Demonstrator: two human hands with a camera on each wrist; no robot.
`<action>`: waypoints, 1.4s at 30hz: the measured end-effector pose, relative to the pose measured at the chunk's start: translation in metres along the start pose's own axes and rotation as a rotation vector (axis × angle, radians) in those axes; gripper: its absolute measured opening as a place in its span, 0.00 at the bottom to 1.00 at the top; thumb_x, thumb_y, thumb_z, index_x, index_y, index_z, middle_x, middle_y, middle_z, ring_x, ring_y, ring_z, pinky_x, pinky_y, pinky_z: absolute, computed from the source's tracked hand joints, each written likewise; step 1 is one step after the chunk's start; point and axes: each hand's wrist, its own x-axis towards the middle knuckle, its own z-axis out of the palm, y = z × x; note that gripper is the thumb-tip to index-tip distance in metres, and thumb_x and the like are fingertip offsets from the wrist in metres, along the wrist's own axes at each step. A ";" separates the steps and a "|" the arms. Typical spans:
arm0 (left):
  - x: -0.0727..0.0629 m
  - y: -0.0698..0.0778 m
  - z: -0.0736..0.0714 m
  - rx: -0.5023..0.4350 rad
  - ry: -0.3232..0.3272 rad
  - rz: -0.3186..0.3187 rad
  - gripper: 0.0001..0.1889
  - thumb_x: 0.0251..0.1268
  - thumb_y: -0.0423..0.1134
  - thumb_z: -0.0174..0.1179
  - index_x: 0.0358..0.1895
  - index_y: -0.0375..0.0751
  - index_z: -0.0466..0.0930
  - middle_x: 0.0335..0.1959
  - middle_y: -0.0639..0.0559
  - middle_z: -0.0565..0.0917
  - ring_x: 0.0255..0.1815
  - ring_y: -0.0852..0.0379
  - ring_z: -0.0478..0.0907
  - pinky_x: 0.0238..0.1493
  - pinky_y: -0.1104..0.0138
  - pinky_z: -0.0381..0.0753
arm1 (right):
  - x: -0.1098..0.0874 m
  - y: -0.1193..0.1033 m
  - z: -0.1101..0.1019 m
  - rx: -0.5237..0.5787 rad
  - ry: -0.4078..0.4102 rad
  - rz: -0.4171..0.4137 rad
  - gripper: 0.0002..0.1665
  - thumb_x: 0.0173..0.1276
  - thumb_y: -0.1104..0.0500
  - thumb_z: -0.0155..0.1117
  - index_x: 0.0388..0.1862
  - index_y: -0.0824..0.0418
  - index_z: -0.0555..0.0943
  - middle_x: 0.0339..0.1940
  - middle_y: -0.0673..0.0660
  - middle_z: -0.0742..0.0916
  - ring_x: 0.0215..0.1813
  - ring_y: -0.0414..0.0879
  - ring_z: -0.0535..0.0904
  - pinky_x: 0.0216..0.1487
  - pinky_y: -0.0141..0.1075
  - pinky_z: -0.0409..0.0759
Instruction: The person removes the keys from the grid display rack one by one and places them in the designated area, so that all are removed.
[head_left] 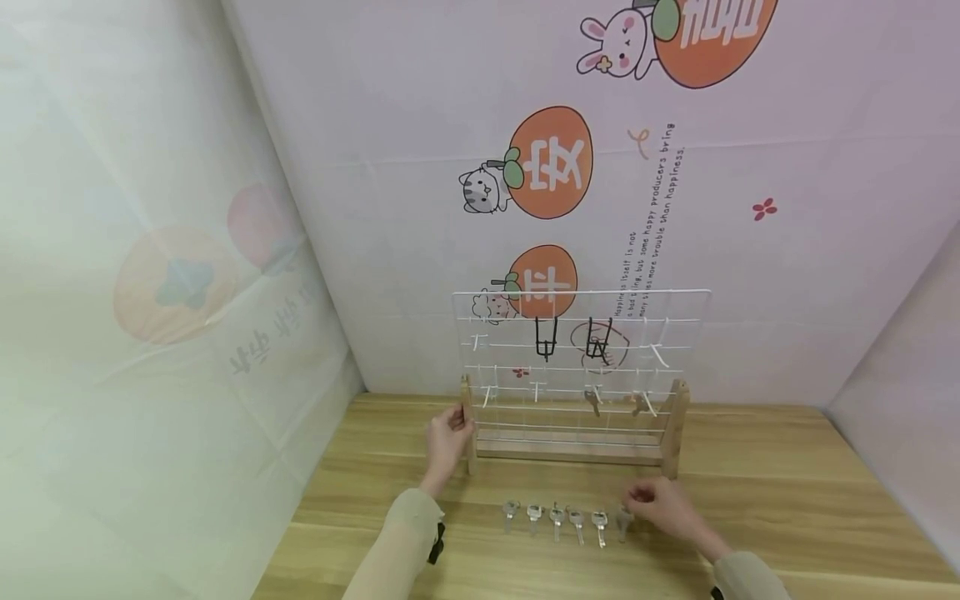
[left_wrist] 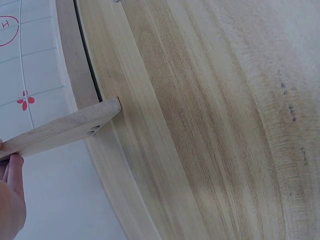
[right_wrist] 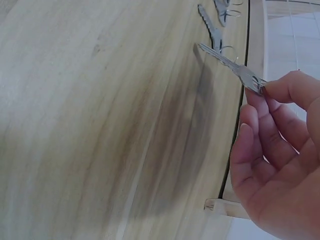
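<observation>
In the head view my left hand grips the left wooden post of a white wire grid rack. The left wrist view shows fingers pressed against that post's edge. My right hand pinches a silver key at its ring end between thumb and fingertips, the blade pointing away over the table. To the left of that hand, several more silver keys lie in a row before the rack, each with a small ring.
White hooks and two black hooks hang on the grid. Two keys, one of them a darker key, hang from lower hooks. The rack stands on a wooden table, with a printed cloth behind it.
</observation>
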 end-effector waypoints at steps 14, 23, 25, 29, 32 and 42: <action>0.001 -0.003 -0.001 -0.011 -0.012 -0.005 0.14 0.56 0.22 0.64 0.47 0.21 0.81 0.43 0.27 0.86 0.44 0.37 0.88 0.43 0.63 0.92 | 0.007 0.011 0.007 -0.035 -0.075 -0.068 0.03 0.63 0.65 0.65 0.32 0.64 0.82 0.22 0.51 0.84 0.21 0.28 0.71 0.20 0.24 0.75; 0.003 -0.003 0.000 -0.033 -0.018 -0.022 0.15 0.57 0.22 0.64 0.48 0.21 0.81 0.45 0.26 0.86 0.45 0.36 0.87 0.45 0.64 0.92 | 0.008 0.014 0.006 -0.061 -0.124 -0.045 0.03 0.64 0.65 0.63 0.31 0.64 0.81 0.24 0.50 0.85 0.22 0.28 0.71 0.21 0.23 0.76; 0.002 -0.003 0.000 -0.033 -0.019 -0.020 0.15 0.57 0.22 0.64 0.48 0.21 0.81 0.44 0.27 0.86 0.45 0.36 0.87 0.45 0.63 0.92 | 0.009 0.014 0.005 -0.060 -0.131 -0.045 0.03 0.65 0.65 0.63 0.32 0.64 0.82 0.24 0.50 0.85 0.22 0.28 0.71 0.22 0.23 0.76; 0.001 -0.003 -0.001 -0.023 -0.019 -0.017 0.14 0.57 0.22 0.64 0.48 0.21 0.81 0.44 0.27 0.86 0.45 0.37 0.87 0.44 0.64 0.92 | 0.010 0.014 0.006 -0.055 -0.140 -0.058 0.03 0.65 0.64 0.65 0.32 0.63 0.82 0.23 0.49 0.85 0.22 0.28 0.71 0.23 0.24 0.77; 0.001 -0.003 -0.001 -0.022 -0.022 -0.021 0.15 0.57 0.23 0.64 0.48 0.21 0.81 0.44 0.27 0.86 0.45 0.37 0.87 0.44 0.64 0.92 | 0.011 0.015 0.007 -0.067 -0.135 -0.069 0.03 0.64 0.63 0.66 0.32 0.63 0.83 0.24 0.48 0.85 0.23 0.27 0.71 0.24 0.23 0.76; 0.000 -0.002 -0.002 -0.024 -0.024 -0.013 0.14 0.58 0.23 0.63 0.49 0.22 0.81 0.45 0.27 0.86 0.46 0.36 0.87 0.45 0.63 0.92 | 0.012 0.016 0.010 -0.084 -0.115 -0.076 0.02 0.63 0.63 0.68 0.32 0.62 0.83 0.26 0.48 0.86 0.25 0.27 0.72 0.24 0.23 0.77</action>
